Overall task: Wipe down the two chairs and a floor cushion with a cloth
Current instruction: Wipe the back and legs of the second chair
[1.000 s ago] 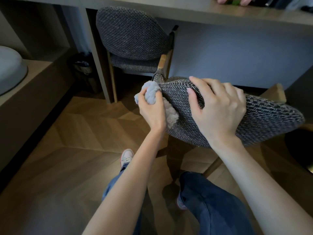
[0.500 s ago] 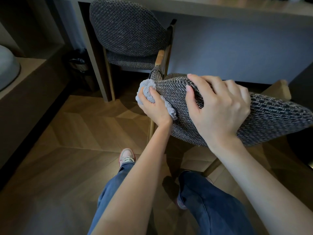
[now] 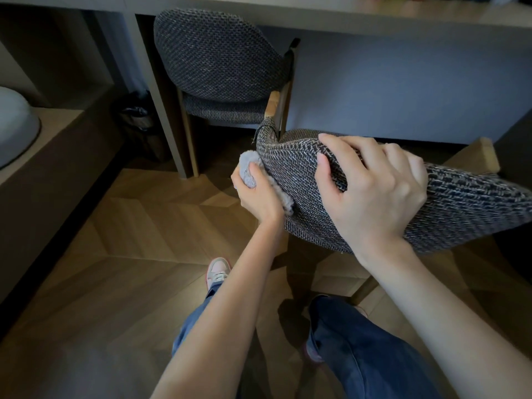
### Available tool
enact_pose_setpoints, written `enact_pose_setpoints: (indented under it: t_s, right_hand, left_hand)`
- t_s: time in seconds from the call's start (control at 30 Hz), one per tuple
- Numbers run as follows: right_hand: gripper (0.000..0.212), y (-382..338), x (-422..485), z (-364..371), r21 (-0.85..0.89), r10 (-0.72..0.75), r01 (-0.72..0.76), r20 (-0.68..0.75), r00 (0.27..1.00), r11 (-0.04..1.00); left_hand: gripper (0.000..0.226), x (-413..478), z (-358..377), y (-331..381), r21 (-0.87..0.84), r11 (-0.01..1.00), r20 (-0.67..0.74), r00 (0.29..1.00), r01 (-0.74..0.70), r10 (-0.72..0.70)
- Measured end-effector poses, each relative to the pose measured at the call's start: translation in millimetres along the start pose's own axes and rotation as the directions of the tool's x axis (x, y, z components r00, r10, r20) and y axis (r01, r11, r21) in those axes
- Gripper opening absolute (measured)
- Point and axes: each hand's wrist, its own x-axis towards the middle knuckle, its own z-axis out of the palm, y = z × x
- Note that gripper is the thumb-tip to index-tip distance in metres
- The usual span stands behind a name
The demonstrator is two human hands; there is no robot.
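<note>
The near chair's backrest point(image 3: 449, 208), dark grey woven fabric, fills the centre right of the head view. My right hand point(image 3: 371, 194) grips its top edge, fingers curled over it. My left hand point(image 3: 256, 194) holds a fluffy light grey cloth point(image 3: 249, 168) and presses it against the backrest's left side. A second chair point(image 3: 218, 56) of the same fabric stands behind, pushed under the desk. A pale grey rounded cushion point(image 3: 14, 131) lies on the low ledge at far left, partly cut off by the frame.
A long desk point(image 3: 345, 15) runs along the top, with a grey panel below it. A dark bin point(image 3: 135, 119) stands left of the far chair. A low wooden ledge point(image 3: 57, 145) lines the left. My legs and shoes stand on herringbone wood floor point(image 3: 115, 240).
My left hand has slid the cloth down and back up along the backrest's left edge. My right hand kept its grip on the top. The view shifted slightly.
</note>
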Motion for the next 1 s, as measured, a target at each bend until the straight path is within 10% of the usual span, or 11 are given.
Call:
enact_pose_setpoints:
  t_s: [0.43, 1.0]
  right_hand:
    - [0.023, -2, -2, 7, -0.006, 0.011, -0.011, -0.069, 0.998, 1.000]
    - [0.022, -5, -1, 4, 0.014, 0.027, -0.026, -0.053, 0.998, 1.000]
  left_hand:
    - [0.031, 66, 23, 36, 0.151, 0.975, 0.293, 0.950, -0.161, 0.111]
    - [0.035, 30, -11, -9, 0.221, 0.946, 0.194, 0.940, 0.238, -0.282]
